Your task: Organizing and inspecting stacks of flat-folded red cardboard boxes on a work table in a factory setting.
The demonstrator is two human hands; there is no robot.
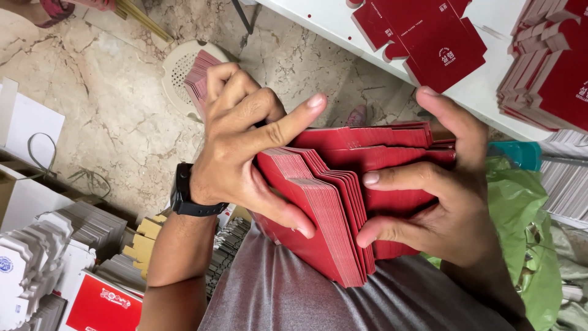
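A thick stack of flat red die-cut carton blanks (343, 184) is held edge-up over my lap, between both hands. My left hand (251, 141), with a black band on its wrist, grips the stack's left end, its thumb across the fanned edges and its index finger laid over the top. From the other side my right hand (444, 196) clasps the stack, thumb up behind it and fingers curled around the front. The blanks at the near left corner fan apart slightly.
A white table (343, 24) above carries a flat red blank (429, 43) and a pile of red blanks (551, 73) at the right. A white stool (177, 67) holds more red blanks. Stacks of white and grey blanks (73, 245) stand at the lower left. Green plastic bag (527, 208) lies at the right.
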